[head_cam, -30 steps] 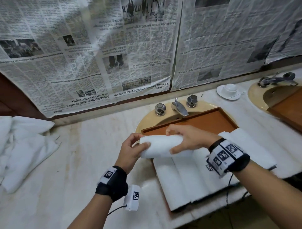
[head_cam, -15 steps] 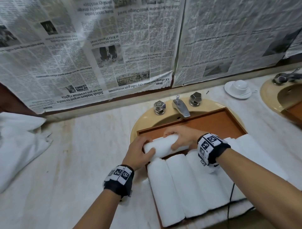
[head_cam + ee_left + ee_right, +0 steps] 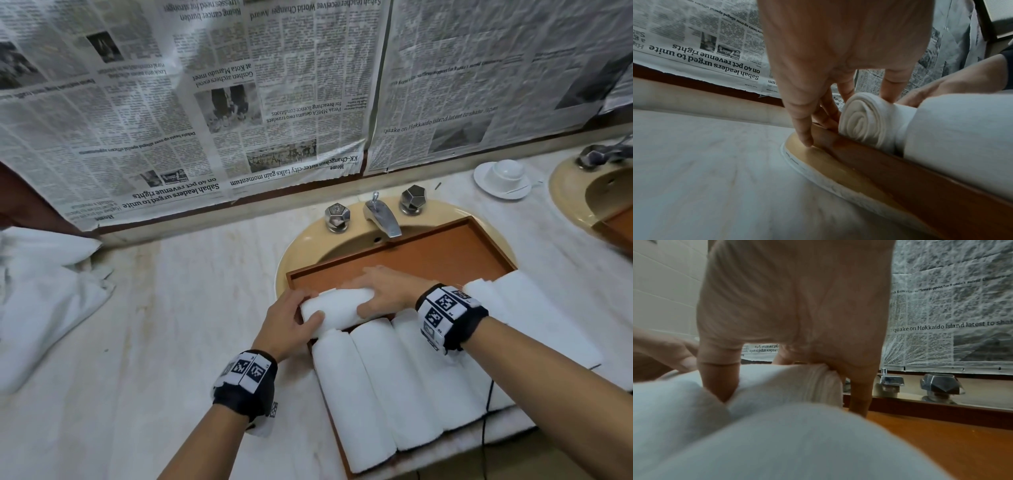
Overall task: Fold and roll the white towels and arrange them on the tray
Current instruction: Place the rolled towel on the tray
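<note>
A rolled white towel (image 3: 337, 305) lies crosswise in the brown wooden tray (image 3: 428, 257), at its left side, behind a row of several rolled towels (image 3: 383, 383) lying lengthwise. My left hand (image 3: 291, 320) grips the roll's left end (image 3: 863, 120), thumb on its near side, fingers behind it by the tray's rim (image 3: 869, 155). My right hand (image 3: 383, 294) grips the roll's right end (image 3: 793, 382), thumb on the near side and fingers over the far side. The roll rests on the tray floor (image 3: 951, 443).
The tray sits over a beige sink (image 3: 308, 246) with a chrome tap (image 3: 382, 214) and two knobs. A heap of loose white towels (image 3: 44, 301) lies far left on the marble counter (image 3: 171, 325). A white cup and saucer (image 3: 503, 176) stand at the back right, and newspaper covers the wall.
Both hands have carried the rolled towel forward and down from above the tray's front into the tray, behind the row of rolls. The head view has moved closer.
</note>
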